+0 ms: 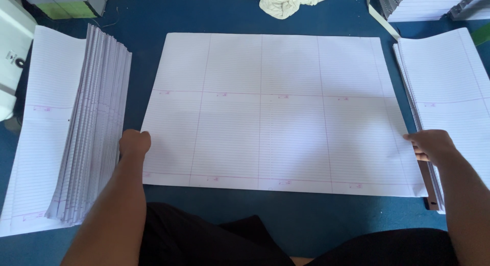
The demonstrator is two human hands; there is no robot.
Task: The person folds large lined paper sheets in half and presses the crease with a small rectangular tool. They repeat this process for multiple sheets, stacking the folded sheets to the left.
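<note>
At nine o'clock, a fanned stack of folded ruled sheets (pixel 76 128) on the blue table (pixel 286 215), edges stepped out like a deck of cards, apparently so that single sheets can be told apart and lifted off one by one. Just right of that, at about eight o'clock, the left hand (pixel 135 143): curled into a loose fist, knuckles up, resting on the left edge of the large ruled sheet (pixel 275 113); whether the fingers pinch the edge or merely press on it cannot be told, hidden under the hand. Dead centre, the large ruled sheet itself, spread flat and square to the body, printed in two rows of page panels with pink margin lines, probably laid out flat so that both side edges can be reached at once. At twelve o'clock, beyond the top edge, a crumpled cream cloth (pixel 286 1). At four o'clock, the right hand (pixel 431 146): fingers bent, tips on the right edge of the same sheet, looking like a light grip, though the underside stays out of view. So the sheet lies between the two hands, held or steadied at opposite sides, near its lower half. At three o'clock, touching the right hand's far side, a second stack of ruled sheets (pixel 454 92), squared up rather than fanned.
</note>
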